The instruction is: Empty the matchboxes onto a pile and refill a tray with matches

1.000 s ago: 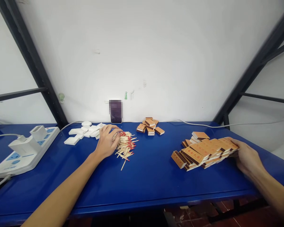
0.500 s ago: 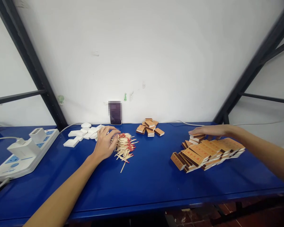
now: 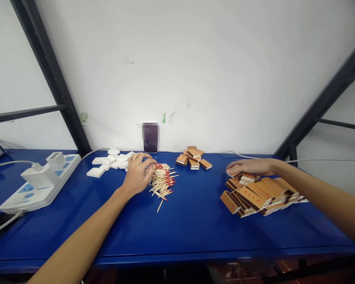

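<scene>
At the left edge of a loose heap of red-tipped matches point(image 3: 162, 181), my left hand point(image 3: 139, 171) has its fingers curved and apart, with the thumb beside the matches; no match shows between its fingers. My right hand point(image 3: 251, 166) is palm down above the far left end of a stacked pile of orange-brown matchboxes point(image 3: 262, 191). Its fingers curl over a matchbox point(image 3: 235, 175) whose edge shows beneath them; the fingertips are partly hidden. One box leans on its side at the pile's near left end.
Several white box-like pieces point(image 3: 106, 163) lie behind my left hand. A smaller matchbox group point(image 3: 193, 157) sits at the back. A phone point(image 3: 150, 138) leans on the wall. The power strip point(image 3: 41, 183) with chargers is at left, on the blue table point(image 3: 177, 228).
My right hand has shifted left across the top of the matchbox pile, and boxes beneath it look rearranged. My left hand stays by the matches. The view has turned slightly left.
</scene>
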A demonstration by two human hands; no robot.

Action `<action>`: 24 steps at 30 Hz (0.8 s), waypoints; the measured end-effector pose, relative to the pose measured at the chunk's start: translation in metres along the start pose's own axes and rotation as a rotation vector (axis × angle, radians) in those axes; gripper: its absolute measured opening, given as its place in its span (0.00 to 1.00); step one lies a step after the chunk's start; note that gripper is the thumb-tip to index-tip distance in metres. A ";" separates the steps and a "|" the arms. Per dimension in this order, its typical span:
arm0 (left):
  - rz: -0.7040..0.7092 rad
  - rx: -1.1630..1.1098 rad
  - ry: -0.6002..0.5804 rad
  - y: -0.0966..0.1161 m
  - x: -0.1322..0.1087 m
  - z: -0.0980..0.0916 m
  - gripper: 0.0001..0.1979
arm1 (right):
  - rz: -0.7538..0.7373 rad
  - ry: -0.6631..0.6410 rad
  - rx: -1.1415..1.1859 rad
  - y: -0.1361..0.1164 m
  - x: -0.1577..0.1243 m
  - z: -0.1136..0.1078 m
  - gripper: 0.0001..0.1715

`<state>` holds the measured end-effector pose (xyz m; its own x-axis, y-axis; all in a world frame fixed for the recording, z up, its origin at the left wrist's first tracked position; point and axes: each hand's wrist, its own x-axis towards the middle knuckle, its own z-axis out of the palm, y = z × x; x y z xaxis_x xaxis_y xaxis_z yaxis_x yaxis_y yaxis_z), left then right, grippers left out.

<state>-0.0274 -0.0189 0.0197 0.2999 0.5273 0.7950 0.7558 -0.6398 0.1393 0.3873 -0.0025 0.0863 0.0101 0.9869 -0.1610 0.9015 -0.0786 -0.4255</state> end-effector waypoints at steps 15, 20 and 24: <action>-0.030 -0.025 -0.054 0.001 -0.003 0.001 0.12 | -0.219 -0.228 0.009 -0.105 -0.013 0.054 0.24; -0.032 -0.041 -0.062 0.001 -0.004 0.001 0.12 | -0.235 -0.132 -0.084 -0.117 -0.019 0.058 0.24; -0.044 -0.038 -0.065 0.002 -0.004 0.002 0.12 | -0.249 -0.074 -0.130 -0.112 -0.018 0.056 0.21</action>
<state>-0.0262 -0.0216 0.0156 0.3050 0.5897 0.7478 0.7471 -0.6351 0.1962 0.2621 -0.0191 0.0870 -0.2460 0.9602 -0.1320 0.9201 0.1885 -0.3434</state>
